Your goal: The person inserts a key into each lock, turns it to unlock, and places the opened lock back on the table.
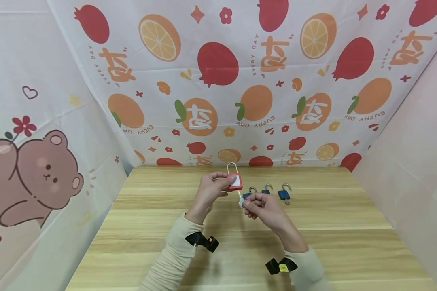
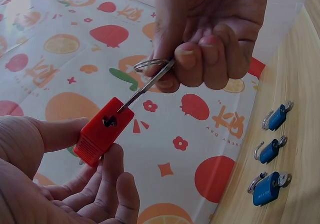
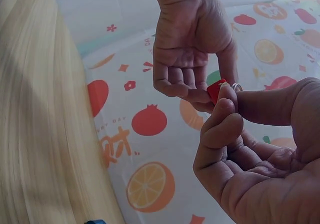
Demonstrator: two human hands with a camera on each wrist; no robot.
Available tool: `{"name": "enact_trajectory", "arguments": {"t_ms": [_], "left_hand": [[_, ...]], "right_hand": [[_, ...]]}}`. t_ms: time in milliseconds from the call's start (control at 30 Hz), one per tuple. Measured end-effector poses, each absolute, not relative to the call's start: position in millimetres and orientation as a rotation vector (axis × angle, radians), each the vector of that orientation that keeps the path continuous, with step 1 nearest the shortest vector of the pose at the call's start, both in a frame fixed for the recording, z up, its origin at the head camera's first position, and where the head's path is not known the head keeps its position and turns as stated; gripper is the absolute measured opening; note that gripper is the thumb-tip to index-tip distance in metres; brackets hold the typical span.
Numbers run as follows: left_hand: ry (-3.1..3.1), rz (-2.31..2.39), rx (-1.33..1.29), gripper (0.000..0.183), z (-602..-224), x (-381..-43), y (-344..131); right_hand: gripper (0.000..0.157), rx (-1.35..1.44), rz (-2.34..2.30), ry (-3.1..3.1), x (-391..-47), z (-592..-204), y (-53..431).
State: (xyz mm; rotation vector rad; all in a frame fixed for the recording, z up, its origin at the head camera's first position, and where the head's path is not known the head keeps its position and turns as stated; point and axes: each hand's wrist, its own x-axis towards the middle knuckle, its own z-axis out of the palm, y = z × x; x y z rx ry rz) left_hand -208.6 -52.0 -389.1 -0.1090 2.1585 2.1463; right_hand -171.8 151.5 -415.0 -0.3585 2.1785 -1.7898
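Note:
My left hand (image 1: 209, 194) holds a red padlock (image 1: 236, 182) between thumb and fingers, above the table. Its long shackle stands up, and a white label shows on its front. In the left wrist view the padlock's underside (image 2: 104, 131) faces the camera with a dark keyhole. My right hand (image 1: 266, 210) pinches a silver key (image 2: 147, 88) with a split ring (image 2: 150, 64) on it. The key's tip overlaps the edge of the underside, just beside the keyhole. In the right wrist view, my right fingers (image 3: 220, 126) hide most of the key.
Behind the hands, three blue padlocks (image 1: 284, 195) lie in a row on the wooden table (image 1: 160, 234), shackles open and keys at their bottoms. A fruit-print cloth (image 1: 218, 117) hangs along the back edge, with pale cloths at both sides.

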Motion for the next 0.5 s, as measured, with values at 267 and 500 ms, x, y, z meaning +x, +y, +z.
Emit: {"name": "enact_trajectory", "arguments": {"t_ms": [267, 500], "left_hand": [[2.165, 2.141, -0.098, 0.039, -392.5, -207.2, -51.2], [2.152, 2.153, -0.093, 0.038, -390.7, -205.3, -49.9]], "right_hand": [[0.026, -0.384, -1.809, 2.145, -174.3, -417.4, 146.7], [0.024, -0.340, -1.876, 2.122, -173.7, -417.2, 141.1]]}}
